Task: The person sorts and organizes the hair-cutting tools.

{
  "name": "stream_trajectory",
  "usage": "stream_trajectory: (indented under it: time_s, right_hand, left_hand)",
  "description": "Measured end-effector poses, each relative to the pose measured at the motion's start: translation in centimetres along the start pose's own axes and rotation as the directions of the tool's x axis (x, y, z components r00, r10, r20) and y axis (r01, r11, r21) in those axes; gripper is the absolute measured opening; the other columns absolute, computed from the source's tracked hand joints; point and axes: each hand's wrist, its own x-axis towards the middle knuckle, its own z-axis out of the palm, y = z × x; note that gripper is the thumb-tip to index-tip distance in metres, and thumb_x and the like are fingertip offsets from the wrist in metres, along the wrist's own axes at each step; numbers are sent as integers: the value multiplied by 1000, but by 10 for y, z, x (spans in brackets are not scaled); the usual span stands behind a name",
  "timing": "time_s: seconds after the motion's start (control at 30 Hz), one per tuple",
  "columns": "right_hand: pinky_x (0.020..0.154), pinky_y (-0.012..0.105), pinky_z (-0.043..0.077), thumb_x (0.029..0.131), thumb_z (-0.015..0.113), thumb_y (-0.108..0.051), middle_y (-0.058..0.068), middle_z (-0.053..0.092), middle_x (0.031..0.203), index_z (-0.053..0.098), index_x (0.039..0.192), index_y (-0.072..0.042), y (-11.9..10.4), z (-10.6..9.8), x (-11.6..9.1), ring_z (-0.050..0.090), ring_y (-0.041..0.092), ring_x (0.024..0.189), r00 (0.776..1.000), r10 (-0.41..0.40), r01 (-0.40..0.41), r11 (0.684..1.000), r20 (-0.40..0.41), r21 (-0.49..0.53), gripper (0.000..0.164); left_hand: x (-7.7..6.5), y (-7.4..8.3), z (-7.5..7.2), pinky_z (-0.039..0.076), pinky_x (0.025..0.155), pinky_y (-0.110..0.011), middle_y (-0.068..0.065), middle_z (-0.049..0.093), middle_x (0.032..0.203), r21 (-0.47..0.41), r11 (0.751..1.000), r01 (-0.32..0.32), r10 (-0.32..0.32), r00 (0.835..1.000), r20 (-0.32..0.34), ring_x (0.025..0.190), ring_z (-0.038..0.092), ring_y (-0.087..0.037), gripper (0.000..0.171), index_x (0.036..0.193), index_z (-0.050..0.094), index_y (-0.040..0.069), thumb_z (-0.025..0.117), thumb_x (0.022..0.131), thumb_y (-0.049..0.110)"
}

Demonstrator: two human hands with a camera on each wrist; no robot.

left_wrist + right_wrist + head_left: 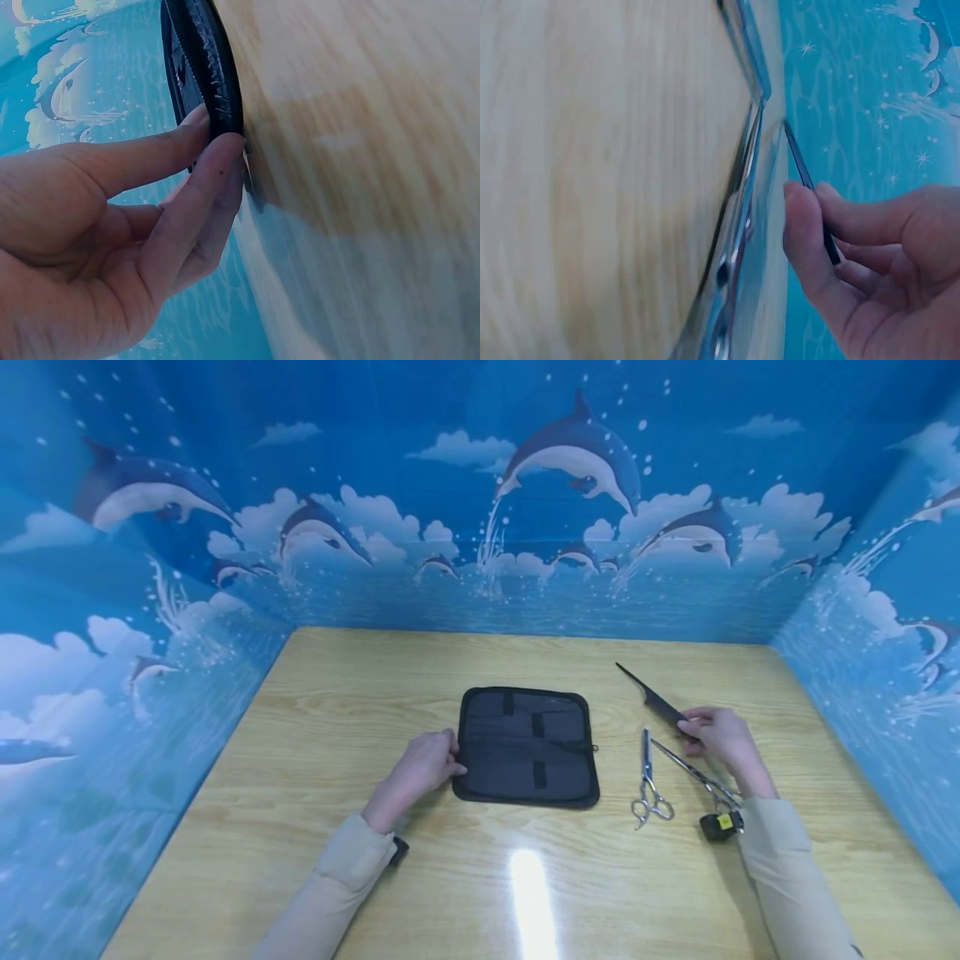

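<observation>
An open black zip case [498,760] with several elastic loops lies flat on the table. My left hand [425,764] pinches its left edge between thumb and fingers; the left wrist view shows the zipped rim [217,82] between them. On the right, my right hand [720,735] pinches the toothed end of a black tail comb [660,703], whose thin tail points to the far left. In the right wrist view the comb [801,161] sits between thumb and fingers. Two pairs of scissors lie near that hand: one pair [647,777] upright in view, the other [693,771] slanting toward the wrist.
The wooden table [330,693] is bounded by a blue dolphin-print curtain [480,585] at the back and both sides. A black wrist device with a yellow label [722,824] sits at my right wrist. A bright glare [532,893] marks the table's near part.
</observation>
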Motion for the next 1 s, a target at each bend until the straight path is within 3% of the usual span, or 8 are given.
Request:
stream_trajectory:
  time_s: [0.13, 0.33, 0.57, 0.73, 1.0]
  right_hand:
    - [71, 24, 59, 105, 56, -17, 30, 67, 118, 43, 142, 17, -8, 3, -2, 73, 9, 71, 998, -16, 18, 999, -56, 34, 52]
    - [71, 26, 61, 105, 54, -6, 24, 70, 110, 42, 141, 20, -29, 19, -6, 69, 6, 70, 991, -117, 127, 970, -62, 207, 46]
    - [74, 31, 62, 107, 48, -5, 22, 66, 104, 49, 140, 15, -61, 35, -17, 70, 10, 72, 981, -193, 183, 966, 34, 184, 39]
    - [76, 40, 62, 107, 50, -8, 15, 64, 95, 58, 134, 10, -79, 46, -22, 69, 16, 75, 957, -258, 235, 958, 132, 166, 33]
    - [77, 47, 59, 106, 52, -7, 17, 65, 89, 67, 123, 5, -101, 65, -26, 65, 25, 77, 910, -316, 301, 949, 269, 96, 26]
  left_hand:
    - [0, -1, 0, 55, 67, -29, -5, 66, 83, 2, 1000, -2, 2, 1000, -2, 77, 62, -17, 27, 101, 66, 1, 82, 85, 15]
    - [1, -3, 0, 54, 66, -28, -5, 67, 84, -11, 1000, 8, -8, 1000, 5, 76, 63, -16, 27, 101, 66, 1, 82, 85, 15]
    - [1, -8, -3, 52, 65, -28, -3, 66, 82, 22, 999, -33, 33, 999, -21, 73, 60, -15, 20, 94, 67, 4, 78, 90, 20]
    - [2, -12, -8, 49, 62, -28, -2, 66, 78, 36, 997, -68, 70, 996, -51, 67, 57, -14, 17, 90, 70, 6, 70, 97, 22]
    - [2, -3, -19, 55, 65, -29, -1, 73, 82, -86, 992, -93, 80, 987, -138, 73, 68, -14, 14, 98, 76, 9, 68, 98, 20]
